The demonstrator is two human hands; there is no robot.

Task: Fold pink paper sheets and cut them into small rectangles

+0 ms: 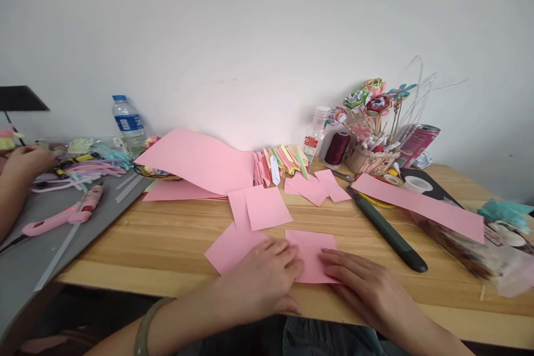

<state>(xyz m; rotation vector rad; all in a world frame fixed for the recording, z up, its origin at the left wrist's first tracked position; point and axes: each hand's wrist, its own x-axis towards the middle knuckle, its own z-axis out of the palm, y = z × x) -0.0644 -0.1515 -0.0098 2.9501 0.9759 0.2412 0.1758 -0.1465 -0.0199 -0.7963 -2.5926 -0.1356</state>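
Note:
A square of pink paper (311,245) lies on the wooden table in front of me. My left hand (267,272) rests over its left edge, fingers bent and lying on the sheet, thumb apart below. On its right side my right hand (367,283) touches the paper with stretched fingers; its thumb is mostly hidden. Another pink square (233,247) lies partly under my left hand. Just behind, two overlapping pink squares (269,208) lie flat, and several smaller pink pieces (308,186) are farther back.
Large pink sheets (200,161) and a bundle of folded paper strips (287,158) stand at the back. To the right are a dark green-handled cutter (387,231), a long pink strip (421,206) and a flower basket (369,158). Leftward, a co-worker's hand (31,160) and a pink glue gun (67,217).

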